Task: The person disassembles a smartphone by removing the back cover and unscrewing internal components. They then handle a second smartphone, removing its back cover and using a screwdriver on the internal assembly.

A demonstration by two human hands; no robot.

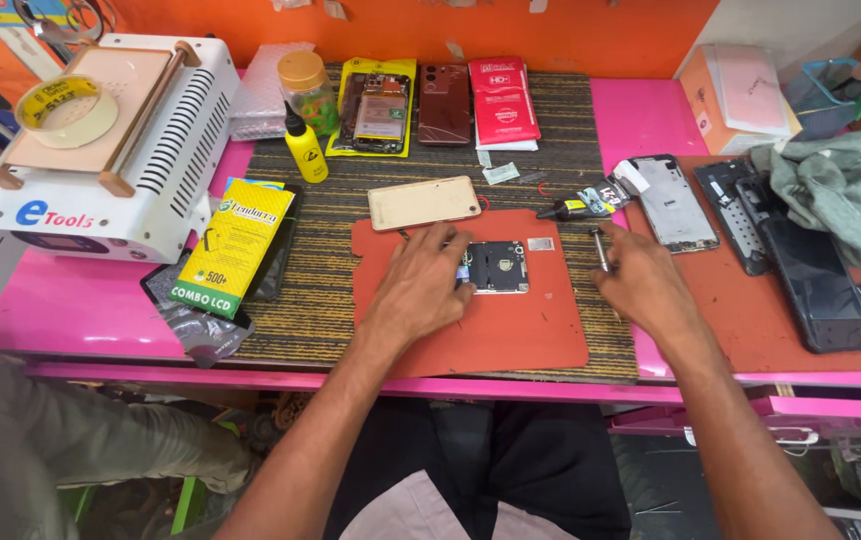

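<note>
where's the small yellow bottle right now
In the head view, the small yellow bottle stands upright at the back left of the striped mat, just right of the white machine, in front of a jar.

Left arm: your bare forearm comes up from the near edge of the worktop, angled up and to the right.
Left hand (420, 285): it lies palm down near the middle of the worktop, fingers (447, 243) stretched forward and slightly spread.
Right arm: your forearm rises from the near right, slanting up and left.
Right hand (642, 280): back facing up, fingers curled loosely, thumb and forefinger drawn together at the front.
Spacing: your hands sit apart, not touching.
</note>
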